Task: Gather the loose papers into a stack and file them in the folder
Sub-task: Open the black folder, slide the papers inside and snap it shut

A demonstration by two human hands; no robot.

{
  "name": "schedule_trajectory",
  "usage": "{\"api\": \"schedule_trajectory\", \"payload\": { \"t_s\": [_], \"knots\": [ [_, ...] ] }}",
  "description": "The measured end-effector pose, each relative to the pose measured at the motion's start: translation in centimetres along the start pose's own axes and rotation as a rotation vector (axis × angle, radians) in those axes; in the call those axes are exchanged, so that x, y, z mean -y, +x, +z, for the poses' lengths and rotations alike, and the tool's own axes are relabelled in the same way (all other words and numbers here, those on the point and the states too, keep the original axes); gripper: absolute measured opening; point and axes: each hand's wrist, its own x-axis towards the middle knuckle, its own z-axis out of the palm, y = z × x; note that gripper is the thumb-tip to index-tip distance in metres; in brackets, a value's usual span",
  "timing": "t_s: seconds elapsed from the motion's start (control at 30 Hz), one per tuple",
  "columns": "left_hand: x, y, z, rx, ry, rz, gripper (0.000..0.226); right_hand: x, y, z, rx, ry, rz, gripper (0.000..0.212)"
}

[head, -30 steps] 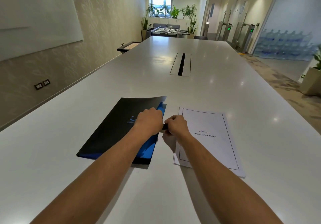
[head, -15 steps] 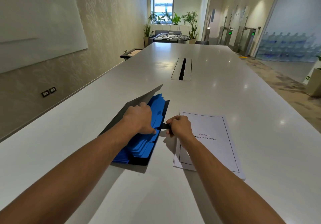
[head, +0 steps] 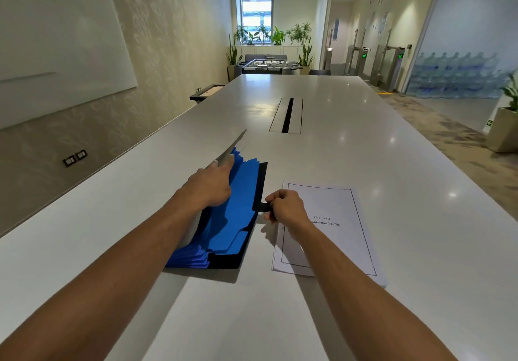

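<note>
From the head view, looking down along the long white glossy surface (head: pixel 364 164), the black expanding folder with blue tabbed dividers (head: pixel 235 220) lies flat just left of centre, and the squared-up stack of white printed papers with a bordered title page (head: pixel 333 220) lies just beside it on the right, a narrow strip of bare surface between the two. The left hand (head: pixel 210 189) is lifting the folder's grey-faced front cover (head: pixel 232 147), fingers closed on its edge so the cover stands tilted up and away and the blue pockets are fanned open beneath it. The right hand (head: pixel 283 206) is pinched shut on the short black closure tab (head: pixel 262 207) that sticks out of the folder's right edge; this hand hovers over the left margin of the papers, its wrist crossing their near-left part. I'd judge the papers to be light and floppy as single sheets but fairly firm taken as a block; the glossy top may let them slide or splay, so a grip across one long edge, thumb on top and fingers slipped under, looks the safest hold. The folder seems thin, springy plastic with soft accordion sides, likely to fall closed if the cover is let go, so one hand should hold a pocket open while the other feeds the stack in edge first, keeping corners clear of the divider tabs
</note>
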Motion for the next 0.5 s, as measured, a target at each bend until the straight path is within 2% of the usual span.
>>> {"api": "schedule_trajectory", "payload": {
  "t_s": [0.07,0.13,0.27,0.33,0.5],
  "knots": [
    [-0.3,0.1,0.3,-0.002,0.011,0.024,0.08,0.0,-0.1,-0.1,0.021,-0.025,-0.011,0.024],
    [-0.7,0.0,0.7,-0.002,0.027,0.031,0.069,-0.1,-0.3,-0.1,0.048,-0.044,-0.034,0.031],
    [-2.1,-0.4,1.6,0.014,0.043,0.004,0.021,-0.7,-0.8,-1.0,0.019,-0.166,-0.115,0.06],
    [-2.8,-0.4,2.4,0.017,0.041,-0.033,0.022,-1.2,-0.9,-2.2,-0.044,-0.248,-0.136,0.067],
    [-4.4,-0.1,5.6,0.093,-0.023,-0.097,0.023,-2.9,-1.1,-6.5,-0.273,-0.468,-0.116,0.06]
  ]
}}
